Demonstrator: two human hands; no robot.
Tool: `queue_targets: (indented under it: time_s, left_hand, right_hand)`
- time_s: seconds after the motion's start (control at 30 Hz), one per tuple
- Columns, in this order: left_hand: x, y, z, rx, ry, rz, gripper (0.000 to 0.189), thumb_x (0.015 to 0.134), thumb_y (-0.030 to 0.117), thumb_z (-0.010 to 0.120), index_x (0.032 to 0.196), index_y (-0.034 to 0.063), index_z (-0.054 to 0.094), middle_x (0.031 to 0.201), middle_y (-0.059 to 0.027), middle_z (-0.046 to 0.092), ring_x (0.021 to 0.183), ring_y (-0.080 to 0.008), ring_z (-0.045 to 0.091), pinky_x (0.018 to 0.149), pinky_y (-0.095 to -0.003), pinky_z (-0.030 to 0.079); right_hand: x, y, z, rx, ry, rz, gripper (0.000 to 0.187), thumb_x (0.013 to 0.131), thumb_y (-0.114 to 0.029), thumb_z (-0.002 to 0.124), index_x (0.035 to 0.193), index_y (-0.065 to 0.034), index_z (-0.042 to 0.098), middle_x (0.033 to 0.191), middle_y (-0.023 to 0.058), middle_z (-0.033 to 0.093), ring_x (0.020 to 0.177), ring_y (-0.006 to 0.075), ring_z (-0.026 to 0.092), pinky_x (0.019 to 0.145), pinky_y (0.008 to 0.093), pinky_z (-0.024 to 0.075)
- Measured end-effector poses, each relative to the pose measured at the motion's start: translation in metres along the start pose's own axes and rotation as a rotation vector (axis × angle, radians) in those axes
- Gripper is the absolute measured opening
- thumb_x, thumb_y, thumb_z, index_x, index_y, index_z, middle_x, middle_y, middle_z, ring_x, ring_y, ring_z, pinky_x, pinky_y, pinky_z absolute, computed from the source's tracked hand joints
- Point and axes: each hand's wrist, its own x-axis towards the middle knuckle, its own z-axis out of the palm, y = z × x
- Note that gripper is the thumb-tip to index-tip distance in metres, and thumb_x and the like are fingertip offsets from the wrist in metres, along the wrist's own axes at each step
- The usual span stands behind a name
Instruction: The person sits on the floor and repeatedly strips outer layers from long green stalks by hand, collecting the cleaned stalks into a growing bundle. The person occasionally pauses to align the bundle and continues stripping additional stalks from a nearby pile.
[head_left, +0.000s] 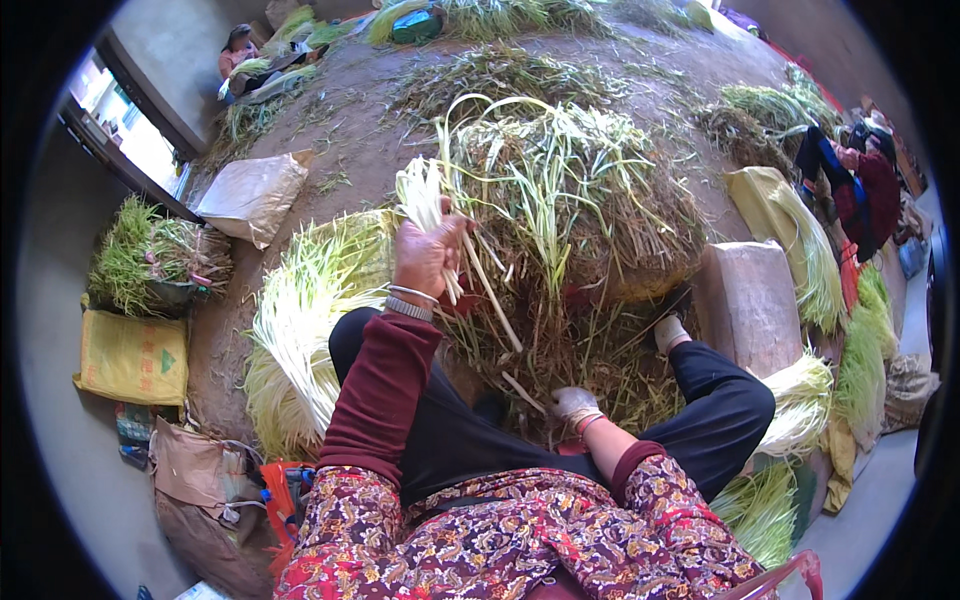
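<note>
My left hand (429, 251), bare and with bangles at the wrist, grips a bunch of pale leafy stalks (421, 191) above my lap. A long white stalk (487, 289) slants down beside its fingers, and long leaves arch over to the right. My right hand (576, 405), in a whitish glove, is low between my legs with its fingers curled. The end of another pale stalk (523, 393) lies at those fingers; whether they pinch it is unclear. In front of both hands rises a heap of uncleaned leafy plants (592, 202) with brown, dry lower parts.
Pale-green stalks (292, 330) are piled by my left knee; more white stalks (799, 405) lie right. A brown block-shaped bundle (750, 307) stands near my right foot. Left are a silvery sack (255, 195) and yellow sack (133, 356). Two people (238, 56) (874, 180) sit farther off.
</note>
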Motion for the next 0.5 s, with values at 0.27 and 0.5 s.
queue_targets:
  time_s: [0.27, 0.5]
  left_hand:
    - [-0.035, -0.039, 0.018, 0.181, -0.31, -0.245, 0.044, 0.08, 0.007, 0.071, 0.116, -0.0007, 0.048, 0.075, -0.0078, 0.066, 0.042, -0.0046, 0.045, 0.036, -0.0184, 0.032]
    - [-0.045, -0.065, 0.022, 0.329, -0.308, -0.279, 0.048, 0.074, 0.005, 0.076, 0.116, 0.001, 0.053, 0.074, -0.0023, 0.063, 0.048, -0.0049, 0.047, 0.038, -0.0191, 0.033]
  right_hand:
    - [-0.013, -0.096, -0.153, 1.403, 0.563, -0.36, 0.033, 0.089, -0.029, 0.065, 0.108, -0.0014, 0.064, 0.083, -0.0013, 0.063, 0.07, 0.0037, 0.054, 0.057, 0.018, 0.0409]
    - [-0.021, -0.109, -0.197, 1.347, 0.362, -0.387, 0.02, 0.088, -0.027, 0.065, 0.086, -0.0071, 0.065, 0.068, -0.0032, 0.059, 0.052, 0.0028, 0.045, 0.046, 0.0171, 0.0336]
